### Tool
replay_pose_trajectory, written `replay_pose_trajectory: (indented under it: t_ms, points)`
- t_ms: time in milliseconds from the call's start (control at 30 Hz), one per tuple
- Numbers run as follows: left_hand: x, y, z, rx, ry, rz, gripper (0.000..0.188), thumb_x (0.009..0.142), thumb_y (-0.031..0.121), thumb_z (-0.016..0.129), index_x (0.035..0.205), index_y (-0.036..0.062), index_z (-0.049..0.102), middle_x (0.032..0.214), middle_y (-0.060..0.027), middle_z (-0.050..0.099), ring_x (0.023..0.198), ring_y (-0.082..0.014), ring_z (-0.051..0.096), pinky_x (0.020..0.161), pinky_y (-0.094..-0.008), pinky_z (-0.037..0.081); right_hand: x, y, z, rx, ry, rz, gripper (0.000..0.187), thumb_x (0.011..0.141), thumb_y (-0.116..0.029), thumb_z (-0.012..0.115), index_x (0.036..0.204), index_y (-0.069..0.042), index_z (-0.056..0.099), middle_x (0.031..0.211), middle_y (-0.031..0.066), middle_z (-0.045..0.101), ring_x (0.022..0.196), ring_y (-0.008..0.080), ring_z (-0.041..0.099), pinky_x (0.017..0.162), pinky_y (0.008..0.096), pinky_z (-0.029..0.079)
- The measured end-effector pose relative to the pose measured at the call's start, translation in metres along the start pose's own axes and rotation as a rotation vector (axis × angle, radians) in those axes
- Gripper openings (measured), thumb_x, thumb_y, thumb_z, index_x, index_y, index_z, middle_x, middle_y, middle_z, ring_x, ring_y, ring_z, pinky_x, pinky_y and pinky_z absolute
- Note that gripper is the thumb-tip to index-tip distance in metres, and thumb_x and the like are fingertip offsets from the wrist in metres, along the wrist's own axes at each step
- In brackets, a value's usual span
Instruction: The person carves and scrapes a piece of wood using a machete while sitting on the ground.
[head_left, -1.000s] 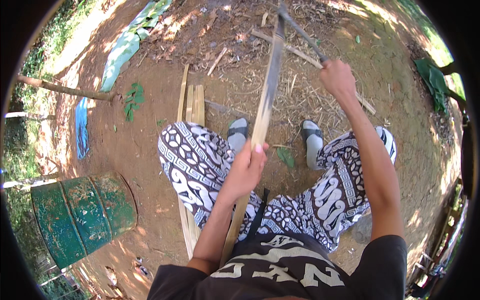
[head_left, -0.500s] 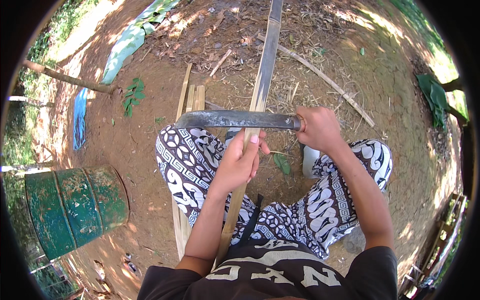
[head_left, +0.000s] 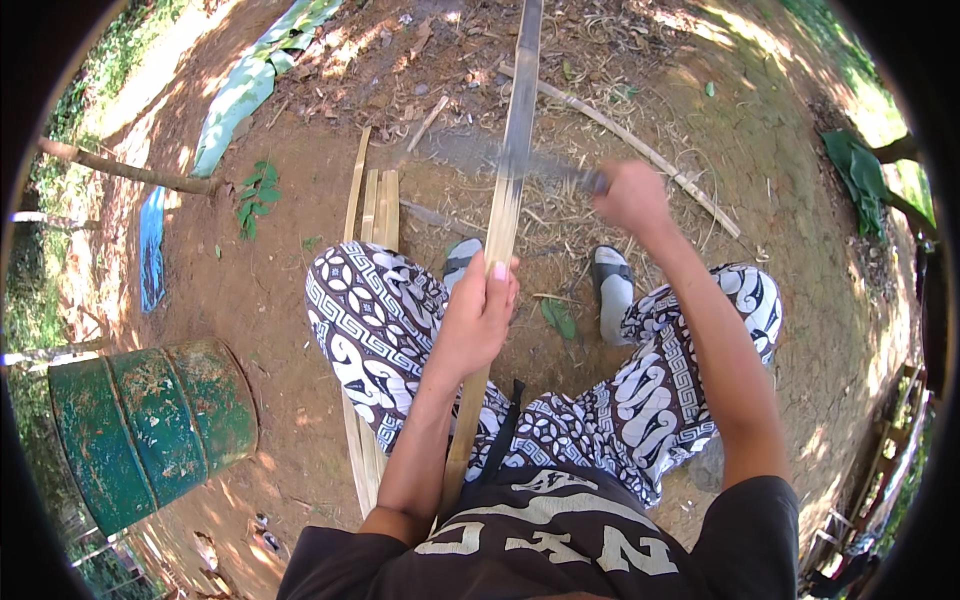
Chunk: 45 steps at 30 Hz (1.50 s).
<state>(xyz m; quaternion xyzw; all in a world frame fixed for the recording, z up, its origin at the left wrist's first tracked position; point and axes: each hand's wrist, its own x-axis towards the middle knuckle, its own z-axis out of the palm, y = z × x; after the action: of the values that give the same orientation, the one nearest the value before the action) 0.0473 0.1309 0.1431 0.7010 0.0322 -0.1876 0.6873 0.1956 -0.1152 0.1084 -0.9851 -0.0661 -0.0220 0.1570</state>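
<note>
A long bamboo strip point(head_left: 508, 205) runs from my lap out past the top of the view. Its near part is pale, its far part grey. My left hand point(head_left: 478, 315) is closed around it between my knees, thumb on top. My right hand point(head_left: 634, 203) grips the handle of a machete point(head_left: 460, 153), farther out along the strip. The blade is smeared by motion and lies crosswise at the strip, pointing left; whether it touches the strip cannot be made out. The strip's near end is hidden by my left arm and shirt.
Several pale bamboo strips point(head_left: 378, 210) lie by my left knee. A thin stick point(head_left: 650, 155) and scattered shavings are on the ground ahead. A rusty green drum point(head_left: 155, 430) lies at left, near a blue sheet point(head_left: 152, 250). A leafy sprig point(head_left: 258, 198) is at upper left.
My right hand has swung the machete away from my body along the bamboo strip. My left hand keeps its hold, and the strip's far part has shifted slightly left.
</note>
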Motion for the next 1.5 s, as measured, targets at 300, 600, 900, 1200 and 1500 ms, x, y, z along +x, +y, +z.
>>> replay_pose_trajectory:
  t_ms: [300, 600, 900, 1200, 1500]
  points:
    - [0.004, 0.009, -0.004, -0.151, -0.187, 0.013, 0.035, 0.11, 0.028, 0.036, 0.13, 0.0014, 0.047, 0.084, -0.0014, 0.054, 0.057, -0.005, 0.052, 0.048, -0.0194, 0.044, -0.01, -0.008, -0.055, 0.179, 0.242, 0.085, 0.021, 0.08, -0.02, 0.062, 0.076, 0.001, 0.061, 0.069, 0.0269, 0.061, 0.068, 0.0472, 0.062, 0.065, 0.0515, 0.048]
    - [-0.03, 0.025, -0.042, -0.257, -0.018, 0.088, 0.04, 0.11, 0.034, 0.031, 0.122, 0.0008, 0.051, 0.076, -0.0018, 0.054, 0.049, -0.0066, 0.049, 0.043, -0.0218, 0.042, -0.045, -0.088, -0.054, 0.188, 0.012, -0.365, 0.02, 0.069, -0.007, 0.068, 0.071, 0.0, 0.05, 0.062, 0.0223, 0.053, 0.059, 0.0438, 0.053, 0.056, 0.0477, 0.043]
    - [-0.134, 0.058, -0.047, -0.237, 0.333, 0.085, 0.04, 0.111, 0.031, 0.027, 0.119, -0.0007, 0.05, 0.074, -0.003, 0.055, 0.049, -0.0088, 0.052, 0.043, -0.0237, 0.044, -0.032, -0.159, -0.058, 0.448, -0.172, -0.694, 0.022, 0.076, 0.002, 0.065, 0.071, 0.001, 0.043, 0.056, 0.0134, 0.036, 0.052, 0.0268, 0.032, 0.05, 0.0391, 0.032]
    - [-0.195, 0.057, -0.047, -0.181, 0.589, 0.095, 0.043, 0.111, 0.033, 0.025, 0.113, -0.0019, 0.05, 0.074, -0.0039, 0.055, 0.048, -0.0101, 0.053, 0.045, -0.0257, 0.048, -0.033, -0.201, -0.035, 0.417, -0.215, -1.027, 0.022, 0.073, 0.002, 0.066, 0.069, 0.0, 0.044, 0.056, 0.0177, 0.041, 0.049, 0.0345, 0.041, 0.049, 0.042, 0.034]
    - [-0.197, 0.048, -0.053, -0.174, 0.561, 0.085, 0.043, 0.11, 0.028, 0.026, 0.122, -0.0039, 0.052, 0.073, -0.0024, 0.054, 0.047, -0.0093, 0.054, 0.042, -0.0252, 0.048, -0.039, -0.205, -0.029, 0.376, -0.207, -1.09, 0.021, 0.07, 0.002, 0.063, 0.07, -0.001, 0.042, 0.056, 0.0177, 0.04, 0.049, 0.0367, 0.041, 0.05, 0.0434, 0.033]
